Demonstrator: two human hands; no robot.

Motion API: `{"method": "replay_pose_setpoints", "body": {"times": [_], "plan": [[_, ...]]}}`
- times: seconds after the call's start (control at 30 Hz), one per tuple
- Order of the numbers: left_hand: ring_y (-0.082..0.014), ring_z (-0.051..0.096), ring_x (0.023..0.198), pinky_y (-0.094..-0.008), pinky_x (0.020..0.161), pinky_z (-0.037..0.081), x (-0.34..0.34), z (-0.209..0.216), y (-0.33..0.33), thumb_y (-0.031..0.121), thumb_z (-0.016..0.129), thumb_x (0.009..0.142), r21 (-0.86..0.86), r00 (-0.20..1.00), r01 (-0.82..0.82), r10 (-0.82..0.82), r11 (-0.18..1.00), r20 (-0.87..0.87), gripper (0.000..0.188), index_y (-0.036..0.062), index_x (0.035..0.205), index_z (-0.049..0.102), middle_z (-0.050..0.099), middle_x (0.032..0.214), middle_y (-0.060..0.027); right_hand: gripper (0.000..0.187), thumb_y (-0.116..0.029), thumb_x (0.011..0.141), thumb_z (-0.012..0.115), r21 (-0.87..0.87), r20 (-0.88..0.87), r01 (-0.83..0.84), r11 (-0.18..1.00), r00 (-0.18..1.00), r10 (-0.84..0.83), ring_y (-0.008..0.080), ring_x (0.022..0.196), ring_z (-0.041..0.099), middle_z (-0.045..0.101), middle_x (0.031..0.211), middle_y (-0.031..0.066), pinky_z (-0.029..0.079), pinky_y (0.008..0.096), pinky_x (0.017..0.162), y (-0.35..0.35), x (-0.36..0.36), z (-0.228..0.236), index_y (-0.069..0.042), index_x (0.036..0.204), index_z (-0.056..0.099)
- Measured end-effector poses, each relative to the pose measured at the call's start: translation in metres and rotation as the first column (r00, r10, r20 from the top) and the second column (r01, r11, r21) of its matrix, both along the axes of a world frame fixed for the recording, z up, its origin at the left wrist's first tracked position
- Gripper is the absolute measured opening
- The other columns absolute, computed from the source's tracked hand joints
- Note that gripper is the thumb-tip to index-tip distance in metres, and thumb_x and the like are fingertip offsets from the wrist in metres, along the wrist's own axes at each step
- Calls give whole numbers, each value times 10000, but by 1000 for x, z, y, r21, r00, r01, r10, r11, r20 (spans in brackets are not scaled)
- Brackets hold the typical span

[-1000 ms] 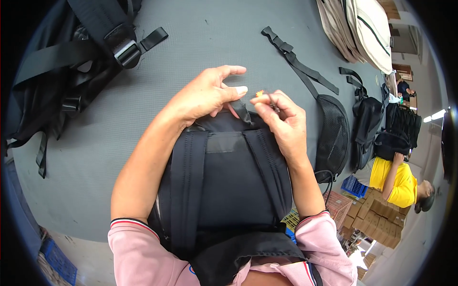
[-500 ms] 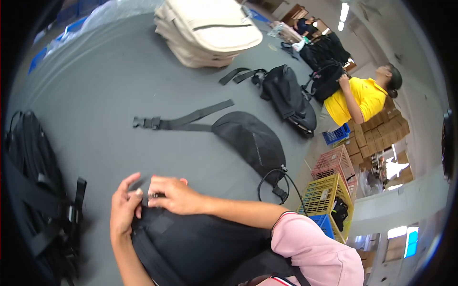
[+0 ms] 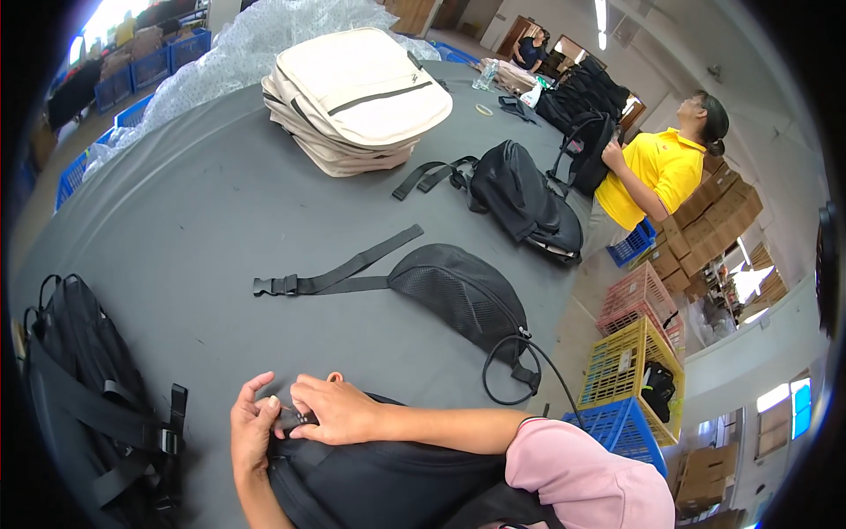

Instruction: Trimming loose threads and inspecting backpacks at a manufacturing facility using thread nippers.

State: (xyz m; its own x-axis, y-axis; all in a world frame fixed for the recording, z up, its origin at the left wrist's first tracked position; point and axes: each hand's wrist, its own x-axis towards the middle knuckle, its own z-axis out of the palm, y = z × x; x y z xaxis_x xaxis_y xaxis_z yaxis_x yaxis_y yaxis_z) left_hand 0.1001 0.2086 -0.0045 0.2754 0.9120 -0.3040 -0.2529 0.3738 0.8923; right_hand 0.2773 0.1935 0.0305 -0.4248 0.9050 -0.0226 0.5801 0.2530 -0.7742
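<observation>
A black fabric bag (image 3: 388, 463) lies against me at the near edge of the table. At its far end my left hand (image 3: 253, 426) pinches a small dark piece (image 3: 293, 421) between thumb and fingers. My right hand (image 3: 341, 412) grips the same piece from the other side, fingers curled; its exact kind is too small to tell. Beyond them rests a black waist bag (image 3: 463, 295) with its strap and buckle (image 3: 276, 286) stretched out to the left. A thin black cord loops from its near right end.
Black backpacks (image 3: 88, 361) lie at the left. A stack of cream backpacks (image 3: 370, 88) and another black backpack (image 3: 524, 194) stand farther back. At the right, a person in yellow (image 3: 656, 172) handles a black bag. Yellow (image 3: 608, 366) and blue crates (image 3: 621, 428) stand beside the table.
My view has tilted up, so the tabletop things sit lower in the picture. Both hands stay together at the bag's end, and the small dark piece between them now shows more plainly.
</observation>
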Motion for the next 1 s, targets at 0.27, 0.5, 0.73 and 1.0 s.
{"method": "replay_pose_setpoints", "body": {"times": [0.27,0.5,0.73,1.0], "plan": [[-52,440,461,-172,411,331,1,5,1,153,684,824,13,998,11,-10,1000,-65,469,-3,1204,457,540,618,13,318,-105,765,702,-187,-146,-75,979,988,48,140,637,482,479,707,17,390,353,636,9,10,-9,-65,818,391],[-56,437,467,-175,411,324,4,9,0,-45,552,779,-21,997,35,-36,999,-61,449,-9,1213,440,535,672,2,294,34,755,680,-614,-438,-136,777,878,-193,57,709,490,484,719,-18,449,266,655,13,13,-19,-65,813,409],[-54,422,464,-174,415,327,3,13,-7,-31,551,784,-47,995,25,-29,999,-97,450,-10,1219,438,526,664,11,273,60,754,676,-478,-561,-197,856,818,-124,73,755,489,490,790,-15,465,253,775,8,10,-37,-63,813,439],[-45,380,483,-191,455,296,6,9,8,129,580,869,29,995,80,-77,996,-69,377,50,1224,480,488,642,24,288,-69,740,721,-68,-183,-5,998,983,-7,80,778,526,528,939,17,440,226,649,16,25,7,-50,980,563]]}}
